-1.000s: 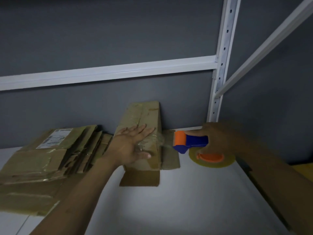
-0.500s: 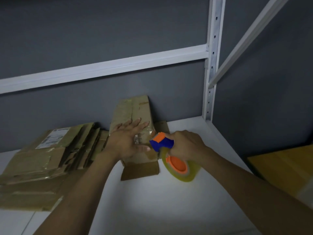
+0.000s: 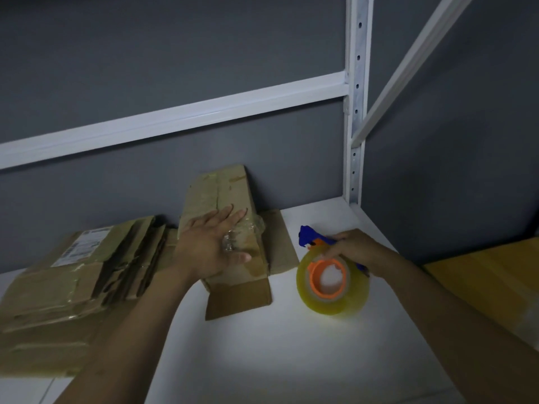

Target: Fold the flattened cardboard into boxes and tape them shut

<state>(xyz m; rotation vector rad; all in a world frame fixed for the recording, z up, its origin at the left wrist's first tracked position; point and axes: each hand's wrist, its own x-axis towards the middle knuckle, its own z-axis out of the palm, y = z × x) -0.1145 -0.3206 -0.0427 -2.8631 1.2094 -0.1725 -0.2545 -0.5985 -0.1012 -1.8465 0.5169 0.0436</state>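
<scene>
BOX: Half-made box (image 3: 233, 193) lies on the white shelf (image 3: 291, 360), far end against the grey wall (image 3: 175, 68). Near flap (image 3: 239, 298) and a rt-side flap are unfolded, flat on the shelf.
LONG AXIS: Runs away from the person twd the wall, tipped slightly left.
L HAND: Left hand (image 3: 214, 247) lies palm-down on the box top, fingers (image 3: 224, 217) straight and a little spread, thumb out to the right. It presses beside a crinkled patch of clear tape (image 3: 233, 243).
R HAND: Right hand (image 3: 354, 249) has its fingers curled round the blue handle of the tape dispenser (image 3: 332, 287), roll facing the camera.
KEY RELATION: Dispenser sits right of the box, apart from it, with bare shelf between. The seam lies to the dispenser's left. The left hand is already on the box, so the right hand prob. must travel left to lay the next strip.
VS 0.5 S AGO: Then the dispenser's nose touched the box by the left thumb. Now it is drawn off to the right and clear of the cardboard. The left hand hasn't shifted.
ALSO: Stack of flattened cardboard (image 3: 58, 290) at left, just beside the box.
</scene>
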